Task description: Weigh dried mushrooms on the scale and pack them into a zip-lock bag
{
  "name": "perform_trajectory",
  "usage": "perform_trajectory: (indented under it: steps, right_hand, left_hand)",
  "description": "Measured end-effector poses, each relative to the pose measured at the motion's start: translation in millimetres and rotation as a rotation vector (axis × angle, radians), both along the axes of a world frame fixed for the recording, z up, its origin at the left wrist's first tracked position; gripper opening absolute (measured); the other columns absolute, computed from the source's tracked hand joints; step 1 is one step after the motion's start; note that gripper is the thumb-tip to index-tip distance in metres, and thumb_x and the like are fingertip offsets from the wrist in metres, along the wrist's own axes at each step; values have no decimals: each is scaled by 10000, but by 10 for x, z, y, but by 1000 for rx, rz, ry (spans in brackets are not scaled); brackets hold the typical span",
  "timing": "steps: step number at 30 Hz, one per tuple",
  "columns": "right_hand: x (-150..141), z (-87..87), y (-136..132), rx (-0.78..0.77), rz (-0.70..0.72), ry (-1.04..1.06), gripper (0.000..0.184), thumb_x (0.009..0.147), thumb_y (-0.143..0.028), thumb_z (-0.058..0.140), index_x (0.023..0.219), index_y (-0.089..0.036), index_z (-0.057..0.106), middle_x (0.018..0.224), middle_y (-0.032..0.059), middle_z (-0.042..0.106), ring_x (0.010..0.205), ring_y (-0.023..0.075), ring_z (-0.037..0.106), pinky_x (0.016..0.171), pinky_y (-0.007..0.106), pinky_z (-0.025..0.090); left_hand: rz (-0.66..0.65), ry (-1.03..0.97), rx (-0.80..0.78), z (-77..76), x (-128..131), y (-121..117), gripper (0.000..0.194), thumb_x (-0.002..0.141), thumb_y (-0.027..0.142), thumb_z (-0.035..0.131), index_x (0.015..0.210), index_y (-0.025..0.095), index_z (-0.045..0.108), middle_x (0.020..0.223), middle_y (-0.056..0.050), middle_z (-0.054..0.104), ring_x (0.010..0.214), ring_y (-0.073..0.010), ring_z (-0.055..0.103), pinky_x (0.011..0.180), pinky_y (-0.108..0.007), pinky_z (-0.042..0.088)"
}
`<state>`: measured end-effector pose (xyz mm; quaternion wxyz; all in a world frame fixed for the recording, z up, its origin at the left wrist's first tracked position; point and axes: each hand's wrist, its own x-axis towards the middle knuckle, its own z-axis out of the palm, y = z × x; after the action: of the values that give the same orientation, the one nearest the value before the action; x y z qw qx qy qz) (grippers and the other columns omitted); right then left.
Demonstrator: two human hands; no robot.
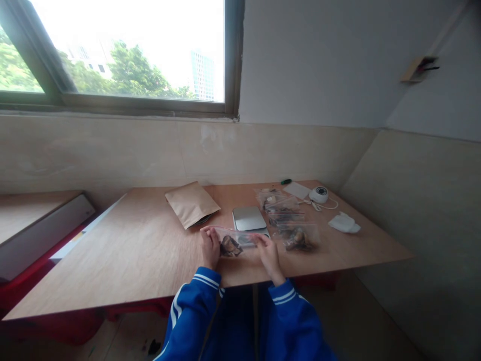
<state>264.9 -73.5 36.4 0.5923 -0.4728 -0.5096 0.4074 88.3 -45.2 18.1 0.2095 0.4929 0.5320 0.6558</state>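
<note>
My left hand (210, 249) and my right hand (268, 252) rest on a wooden table (143, 250), each pinching one end of a clear zip bag (233, 239) that lies flat between them. The bag holds dark brown dried pieces. Both arms wear blue sleeves with white stripes. Just behind the bag sits a small silver scale (248, 218).
A brown paper pouch (192, 203) lies at the back left of the scale. Several filled clear bags (289, 220) lie to the right. A white round device with a cord (319, 194), a white card, a green pen and crumpled tissue (343, 223) are at the far right.
</note>
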Motion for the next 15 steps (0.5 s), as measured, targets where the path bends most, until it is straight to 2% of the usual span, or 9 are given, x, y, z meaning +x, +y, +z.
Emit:
perform_trajectory:
  steps: [4,8,11,15]
  right_hand:
    - [22,63,22,-18,-17,10,434,816,-577,517,816,-176,681,719,74,707,674,231,649,629,336,507]
    - [-8,-31,41,-24,-97,30,465,803,-615,502,769,-175,649,559,15,608,501,158,544,480,265,427]
    - [-20,-163,13,-50,-128,65,480,810,-619,488,826,-166,647,513,-12,560,461,129,491,456,240,394]
    - [0,-304,-46,-47,-129,98,455,793,-597,536,860,-159,643,557,-14,580,467,107,475,459,222,389]
  left_hand:
    - [-52,8,3,-4,23,-7,297,888,508,363,895,216,413,517,73,451,452,-124,476,476,-249,376]
    - [-104,50,-11,3,44,-44,256,893,465,379,897,214,427,501,79,450,430,-107,464,444,-220,356]
    - [-135,61,-2,25,52,-77,244,889,452,396,884,211,434,503,80,462,420,-95,468,431,-204,352]
    - [-150,48,18,32,49,-92,248,885,451,403,898,205,434,535,73,499,414,-83,474,422,-192,362]
